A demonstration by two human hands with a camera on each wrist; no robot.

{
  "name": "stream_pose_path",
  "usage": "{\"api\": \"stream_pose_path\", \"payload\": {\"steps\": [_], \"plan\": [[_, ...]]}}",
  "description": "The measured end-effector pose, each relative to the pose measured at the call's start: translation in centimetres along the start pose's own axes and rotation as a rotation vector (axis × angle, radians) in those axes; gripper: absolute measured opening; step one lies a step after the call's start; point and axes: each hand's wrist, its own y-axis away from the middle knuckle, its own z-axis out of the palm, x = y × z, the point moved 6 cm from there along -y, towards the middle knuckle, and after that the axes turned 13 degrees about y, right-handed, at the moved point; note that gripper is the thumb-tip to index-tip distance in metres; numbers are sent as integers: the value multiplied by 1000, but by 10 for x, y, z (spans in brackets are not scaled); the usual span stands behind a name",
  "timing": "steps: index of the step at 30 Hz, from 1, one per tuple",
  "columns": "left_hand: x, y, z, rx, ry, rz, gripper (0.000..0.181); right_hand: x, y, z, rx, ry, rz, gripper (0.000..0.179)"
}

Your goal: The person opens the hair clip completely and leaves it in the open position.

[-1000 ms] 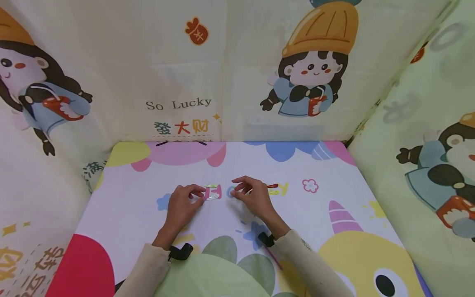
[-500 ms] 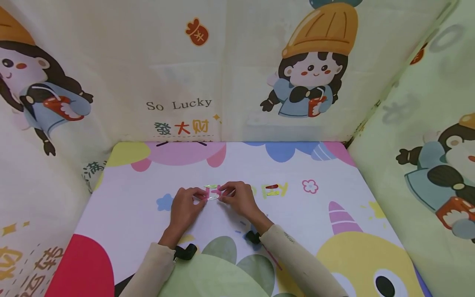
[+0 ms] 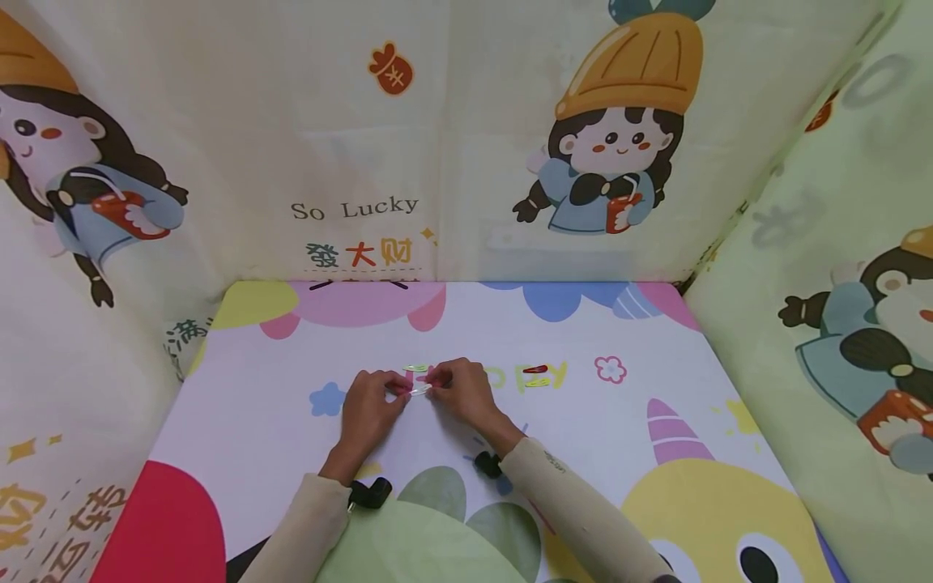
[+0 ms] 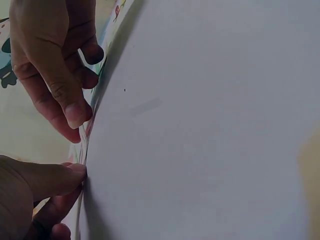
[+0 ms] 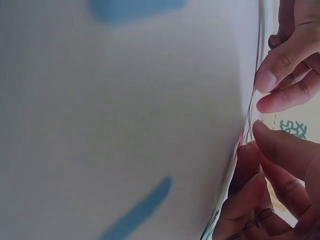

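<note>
In the head view a white snap hair clip (image 3: 420, 390) lies low over the tabletop, in front of a pink printed letter. My left hand (image 3: 375, 405) pinches its left end between thumb and forefinger. My right hand (image 3: 464, 395) has its thumb and forefinger on the right end. Just behind them is a light green hair clip (image 3: 415, 368). Farther right, a red hair clip (image 3: 535, 369) and a yellow hair clip (image 3: 537, 383) lie one behind the other. Both wrist views catch the two sets of fingertips nearly meeting, the clip seen edge-on.
The white table (image 3: 277, 429) bears printed cartoon shapes, coloured letters and a flower outline (image 3: 610, 369). Patterned cloth walls (image 3: 466, 162) enclose it at the back and both sides. Each wrist carries a small black camera (image 3: 370, 492).
My right hand has moved left from near the middle letters to the white clip's right end. My left hand has shifted slightly right, and both hands now close in on the clip.
</note>
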Motion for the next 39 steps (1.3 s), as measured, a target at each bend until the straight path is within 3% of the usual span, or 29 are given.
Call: {"api": "stream_pose_path", "payload": {"steps": [6,10,19,24,33,39], "plan": [[-1,-1,2,1,-4,-28,11,-2,-2,2,-15,22,6,6],[-2,0,2,2,0,-30,10,-1,-3,3,-29,3,18,10],[-3,2,-4,26,58,-22,12,1,-1,5,-65,-115,60,8],[-3,1,-9,7,156,-52,13,1,0,1,-83,-224,82,9],[-3,1,-16,-64,433,-113,16,-2,1,-6,-97,-389,89,12],[-6,4,-16,-84,498,-142,19,-2,1,-7,-88,-430,116,12]]}}
